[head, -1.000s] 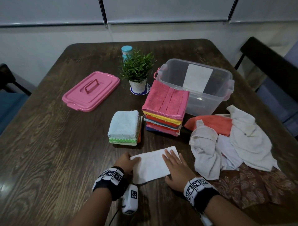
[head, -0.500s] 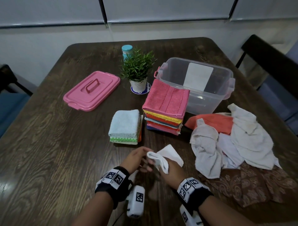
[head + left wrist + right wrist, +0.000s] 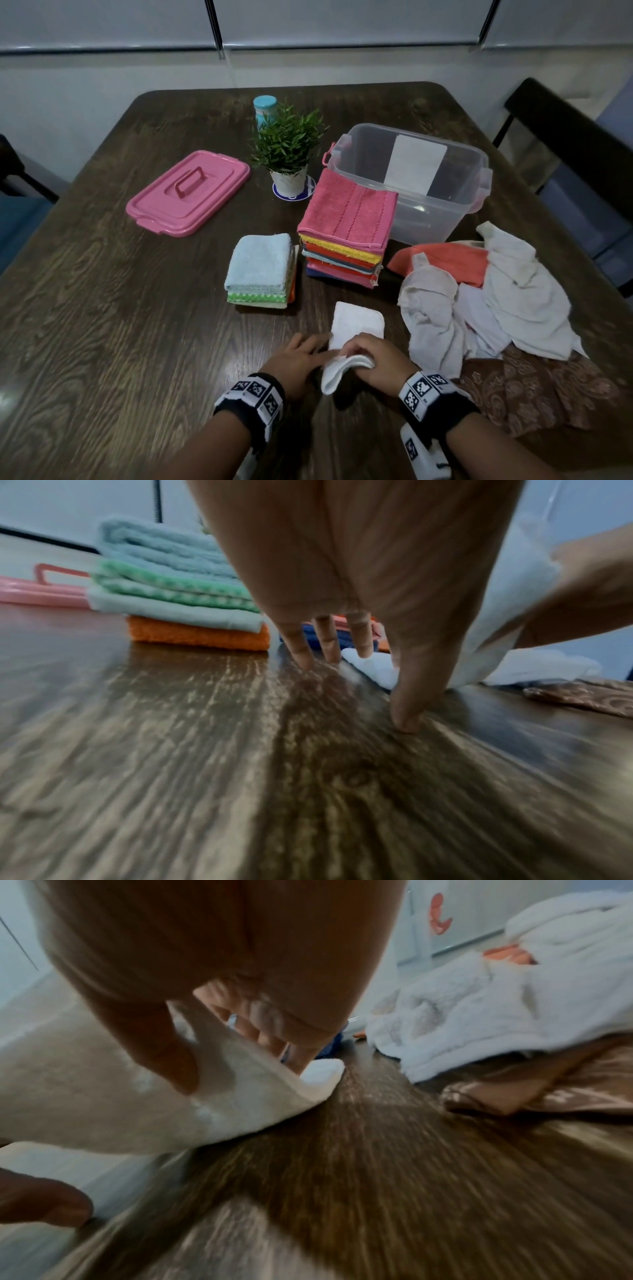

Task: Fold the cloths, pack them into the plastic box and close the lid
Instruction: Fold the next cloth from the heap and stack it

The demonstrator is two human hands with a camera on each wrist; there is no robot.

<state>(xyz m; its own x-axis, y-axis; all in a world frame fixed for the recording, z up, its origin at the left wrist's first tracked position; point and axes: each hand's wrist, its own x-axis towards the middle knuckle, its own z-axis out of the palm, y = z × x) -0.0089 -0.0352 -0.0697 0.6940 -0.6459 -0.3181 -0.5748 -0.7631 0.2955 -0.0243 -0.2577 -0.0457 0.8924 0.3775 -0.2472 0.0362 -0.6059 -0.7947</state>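
A small white cloth (image 3: 358, 323) lies lengthwise on the dark wooden table near the front edge. My right hand (image 3: 376, 359) pinches its near end, which curls up off the table; the right wrist view shows thumb and fingers (image 3: 274, 1039) closed on the cloth (image 3: 240, 1093). My left hand (image 3: 298, 356) is beside it on the left, and its straight fingers (image 3: 359, 639) touch the table at the cloth's edge (image 3: 373, 666). The clear plastic box (image 3: 476, 171) stands open at the back right. Its pink lid (image 3: 188, 192) lies at the back left.
Two folded stacks stand mid-table: a tall one topped pink (image 3: 349, 212) and a low one topped light blue (image 3: 260, 260). Unfolded white cloths (image 3: 513, 294), an orange one (image 3: 452, 260) and a brown patterned one (image 3: 534, 387) are heaped at right. A potted plant (image 3: 287, 150) and a bottle (image 3: 264, 106) stand behind.
The white cloth lay flat under both hands. My right hand lifted it, and now its far part is back on the table with the near end raised. My left hand let go.
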